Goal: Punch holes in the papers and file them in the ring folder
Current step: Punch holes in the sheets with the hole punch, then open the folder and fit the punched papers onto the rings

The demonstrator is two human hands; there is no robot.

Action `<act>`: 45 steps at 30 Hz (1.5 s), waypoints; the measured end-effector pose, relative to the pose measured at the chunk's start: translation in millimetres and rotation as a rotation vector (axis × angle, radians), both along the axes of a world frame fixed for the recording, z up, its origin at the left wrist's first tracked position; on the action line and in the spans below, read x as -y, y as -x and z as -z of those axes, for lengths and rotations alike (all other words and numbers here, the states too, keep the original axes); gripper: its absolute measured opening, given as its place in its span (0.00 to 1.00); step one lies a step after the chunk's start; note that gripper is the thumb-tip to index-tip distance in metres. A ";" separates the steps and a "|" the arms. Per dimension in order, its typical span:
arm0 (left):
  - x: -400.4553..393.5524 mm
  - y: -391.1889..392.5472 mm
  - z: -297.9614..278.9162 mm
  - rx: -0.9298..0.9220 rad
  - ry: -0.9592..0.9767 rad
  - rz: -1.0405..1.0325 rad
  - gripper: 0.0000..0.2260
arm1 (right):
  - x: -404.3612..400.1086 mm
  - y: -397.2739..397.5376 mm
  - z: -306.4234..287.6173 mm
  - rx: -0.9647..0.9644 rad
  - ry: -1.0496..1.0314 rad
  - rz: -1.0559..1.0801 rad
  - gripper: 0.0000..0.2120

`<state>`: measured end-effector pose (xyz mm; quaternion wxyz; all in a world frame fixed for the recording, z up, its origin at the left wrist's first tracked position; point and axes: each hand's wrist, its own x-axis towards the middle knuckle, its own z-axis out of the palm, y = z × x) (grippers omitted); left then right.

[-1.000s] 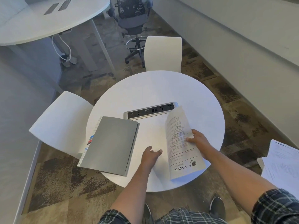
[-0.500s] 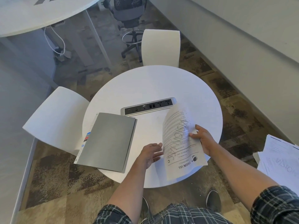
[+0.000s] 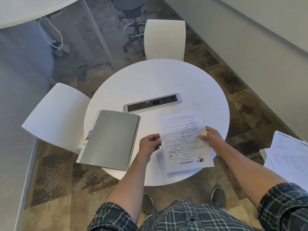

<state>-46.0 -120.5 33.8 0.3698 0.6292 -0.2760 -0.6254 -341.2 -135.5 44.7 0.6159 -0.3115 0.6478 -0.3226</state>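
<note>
A printed paper sheet (image 3: 182, 144) with a logo and a faint watermark is held over the round white table (image 3: 158, 80), near its front right. My left hand (image 3: 150, 144) pinches the sheet's left edge. My right hand (image 3: 211, 137) grips its right edge, thumb on top. A closed grey folder (image 3: 110, 139) with coloured index tabs along its left side lies on the table's left part, overhanging the front edge. No hole punch is in view.
A silver power and socket strip (image 3: 153, 102) is set into the table's middle. White chairs stand at the left (image 3: 56, 117) and far side (image 3: 165, 39). A loose stack of papers (image 3: 288, 155) lies at the right edge. My shoes are under the table.
The sheet, earlier raised and curled in my right hand, has come down flatter over the table. My left hand moved right and took its left edge.
</note>
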 end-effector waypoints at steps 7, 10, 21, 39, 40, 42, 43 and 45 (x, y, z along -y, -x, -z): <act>-0.4 -3.9 -6.3 0.046 0.022 -0.022 0.08 | 2.5 -1.8 5.2 -0.067 0.020 -0.072 0.12; 1.5 -3.7 -9.8 0.068 0.029 -0.038 0.05 | 2.2 -2.1 6.9 -0.071 0.019 -0.083 0.11; 1.7 -10.2 -10.7 0.150 0.008 -0.045 0.02 | 1.3 -12.6 16.0 -0.119 0.014 -0.139 0.14; -30.2 -181.5 -3.7 1.548 -0.102 0.622 0.50 | 2.4 -60.2 21.1 -0.541 -0.027 -0.187 0.18; -36.1 -189.3 -1.4 1.588 -0.103 0.768 0.55 | 2.5 -64.0 22.4 -0.576 -0.030 -0.183 0.17; -47.8 -197.2 3.9 1.647 -0.059 0.940 0.58 | 2.0 -71.6 25.8 -0.647 -0.040 -0.190 0.16; -51.7 -197.7 6.4 1.659 -0.030 0.978 0.57 | 1.1 -74.9 26.0 -0.683 -0.047 -0.201 0.15; -55.9 -195.8 10.3 1.664 0.003 1.038 0.53 | -0.7 -80.2 25.8 -0.762 -0.069 -0.230 0.13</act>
